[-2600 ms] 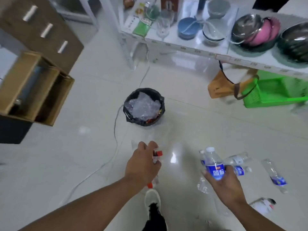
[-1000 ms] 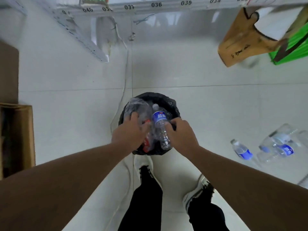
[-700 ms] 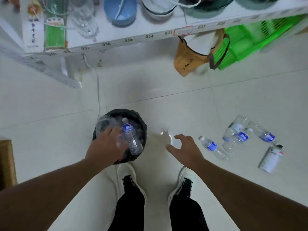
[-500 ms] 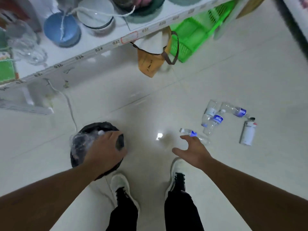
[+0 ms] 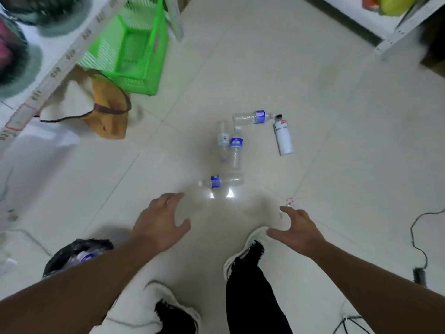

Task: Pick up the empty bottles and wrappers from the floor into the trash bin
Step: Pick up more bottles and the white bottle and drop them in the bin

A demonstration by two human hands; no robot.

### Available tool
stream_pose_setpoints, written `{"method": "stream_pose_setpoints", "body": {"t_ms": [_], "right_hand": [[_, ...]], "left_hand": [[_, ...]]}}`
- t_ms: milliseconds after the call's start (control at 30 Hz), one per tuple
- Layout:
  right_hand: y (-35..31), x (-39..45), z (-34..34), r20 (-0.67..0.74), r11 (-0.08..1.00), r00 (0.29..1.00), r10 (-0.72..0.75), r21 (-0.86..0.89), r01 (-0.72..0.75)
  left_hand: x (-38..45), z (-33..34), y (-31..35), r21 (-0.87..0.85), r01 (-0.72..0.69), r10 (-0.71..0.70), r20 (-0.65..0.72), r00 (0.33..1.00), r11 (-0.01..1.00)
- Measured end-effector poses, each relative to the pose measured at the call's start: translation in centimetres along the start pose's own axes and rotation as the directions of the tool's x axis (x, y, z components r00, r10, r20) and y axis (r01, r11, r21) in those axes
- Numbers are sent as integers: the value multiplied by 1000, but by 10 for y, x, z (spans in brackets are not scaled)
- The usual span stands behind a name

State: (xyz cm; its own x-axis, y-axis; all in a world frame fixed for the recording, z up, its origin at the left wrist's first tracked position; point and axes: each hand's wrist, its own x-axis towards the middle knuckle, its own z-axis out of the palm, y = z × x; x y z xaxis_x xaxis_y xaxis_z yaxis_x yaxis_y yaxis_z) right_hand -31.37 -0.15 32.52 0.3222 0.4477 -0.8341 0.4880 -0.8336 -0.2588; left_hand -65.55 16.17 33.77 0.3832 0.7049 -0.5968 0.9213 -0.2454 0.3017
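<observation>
Several empty clear bottles with blue labels lie on the pale tiled floor. The nearest bottle (image 5: 221, 181) lies on its side just beyond my hands. A pair of bottles (image 5: 230, 145) lies farther off, another bottle (image 5: 252, 116) behind them, and a white bottle with a black cap (image 5: 283, 138) to their right. A small scrap of wrapper (image 5: 289, 201) lies near my right fingertips. My left hand (image 5: 160, 222) and my right hand (image 5: 295, 229) hover empty with fingers spread. The black-lined trash bin (image 5: 72, 255), with bottles inside, sits at lower left, partly hidden by my left arm.
A white shelf rack with bowls (image 5: 26, 75) runs along the left; a green plastic basket (image 5: 130, 49) and an orange bag (image 5: 106, 114) sit under it. Another rack leg (image 5: 395, 32) stands at upper right. Black cables (image 5: 419, 239) trail at the right. My shoes are below.
Both hands dropped their bottles into the bin and came away empty. My view swung right from the bin toward the bottles on the floor, and both hands now reach that way.
</observation>
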Motion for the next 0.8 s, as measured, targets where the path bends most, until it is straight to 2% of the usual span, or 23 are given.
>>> {"method": "stream_pose_setpoints", "body": {"t_ms": [200,400,567,700,800], "right_hand": [[61,15,-39,-5,995,997,71,72,-70],[77,38,-45,-3,986,993,115,118,-114],[85,79,-20,-43,973,981,187,142,-180],[103,151,12,-83,953,968,239,213,-217],[127,223,40,-152,960,964,220,208,-186]], "left_hand": [[45,13,70,75,0,-5,63,998,997],[89,29,104,98,16,-29,132,991,995],[138,63,105,158,-61,26,213,977,986],[198,119,91,215,-75,38,169,985,974],[251,175,70,220,-80,55,116,992,972]]}}
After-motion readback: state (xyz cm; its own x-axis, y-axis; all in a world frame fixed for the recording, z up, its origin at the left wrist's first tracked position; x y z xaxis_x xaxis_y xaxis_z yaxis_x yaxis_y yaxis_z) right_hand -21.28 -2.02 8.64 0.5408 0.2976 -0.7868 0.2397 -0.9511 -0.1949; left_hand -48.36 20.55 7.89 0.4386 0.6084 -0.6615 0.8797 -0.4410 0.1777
